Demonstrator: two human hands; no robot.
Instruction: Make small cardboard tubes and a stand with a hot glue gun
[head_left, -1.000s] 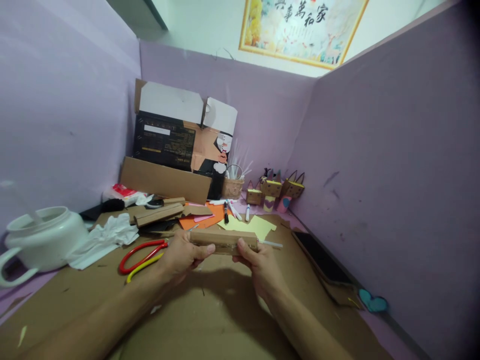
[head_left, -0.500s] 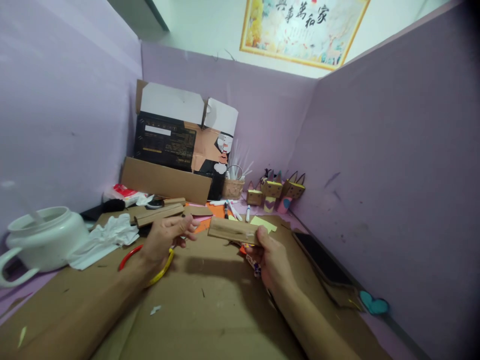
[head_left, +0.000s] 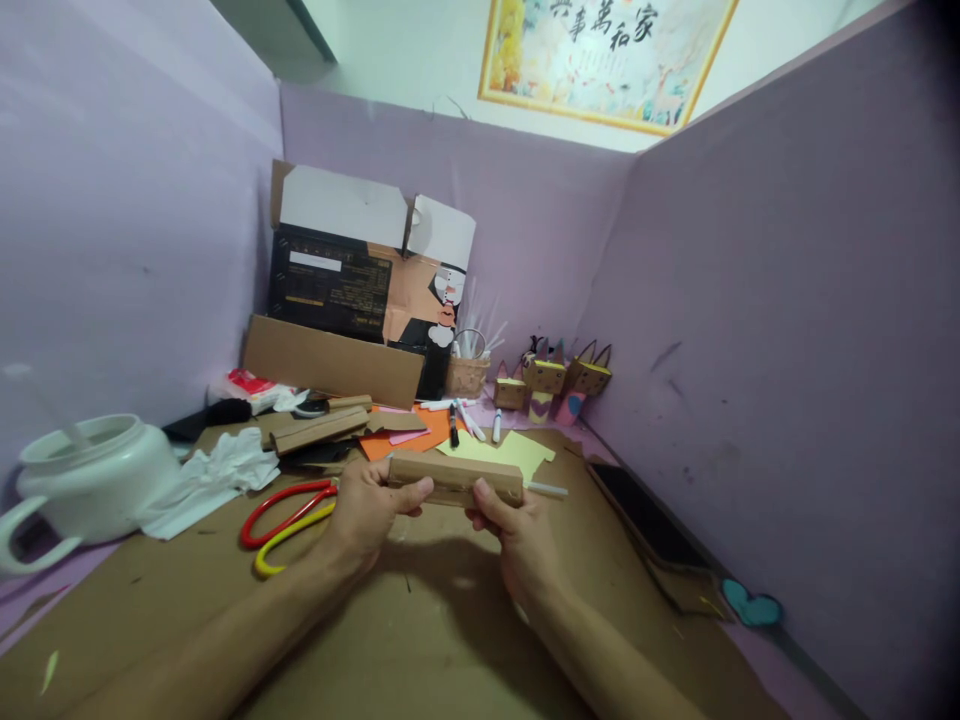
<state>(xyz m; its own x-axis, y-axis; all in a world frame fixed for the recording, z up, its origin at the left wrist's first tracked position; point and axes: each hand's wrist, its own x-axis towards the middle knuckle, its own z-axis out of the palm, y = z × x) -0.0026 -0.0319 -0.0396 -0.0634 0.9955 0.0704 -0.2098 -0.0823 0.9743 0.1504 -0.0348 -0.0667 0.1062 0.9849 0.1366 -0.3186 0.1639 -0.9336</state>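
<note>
A long folded cardboard piece (head_left: 455,477) is held level above the brown cardboard work surface (head_left: 420,640), gripped at both ends. My left hand (head_left: 367,510) pinches its left end, thumb on the near face. My right hand (head_left: 510,530) closes on its right end. Red and yellow scissors (head_left: 289,512) lie on the surface just left of my left hand. Yellow paper (head_left: 514,452) and orange paper (head_left: 409,435) lie right behind the piece.
A white pot (head_left: 82,480) and crumpled white tissue (head_left: 217,470) sit at the left. An open black box (head_left: 360,290) stands at the back, with markers (head_left: 469,420), a small basket (head_left: 465,375) and little cardboard figures (head_left: 559,380). A dark phone (head_left: 645,515) lies at the right by the purple wall.
Half a second ago my left hand was off the piece, near the scissors, while my right hand held it alone. Now my left hand has come back and grips the left end.
</note>
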